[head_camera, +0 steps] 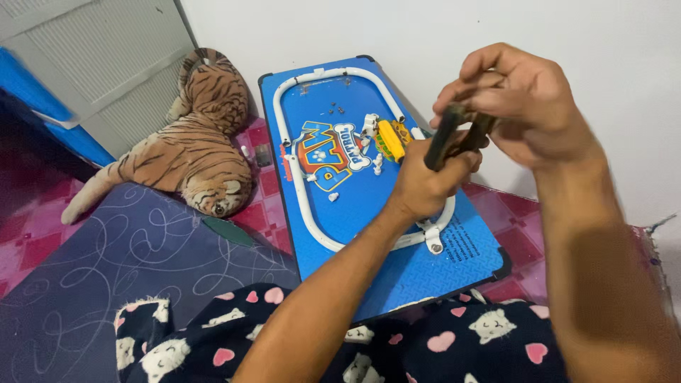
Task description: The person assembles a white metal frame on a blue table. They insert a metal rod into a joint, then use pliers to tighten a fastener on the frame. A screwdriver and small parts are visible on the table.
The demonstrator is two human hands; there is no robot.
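My left hand [425, 183] and my right hand [521, 99] are raised above a blue folding table top [404, 276] lying flat on the floor. Together they grip a dark two-pronged tool or part [454, 135], the left from below, the right from above with fingers curled over its top. A white tubular oval frame [301, 191] is fixed on the blue panel. On the panel lie a yellow toy piece [389, 140], small white parts [371, 126] and tiny dark screws [335, 108].
A plush tiger [191, 142] lies on the pink tiled floor at the left, by a grey door [106, 57]. A dark blue patterned mat [135, 248] is beside my lap, which is covered in black cat-print fabric [454, 340]. White wall behind.
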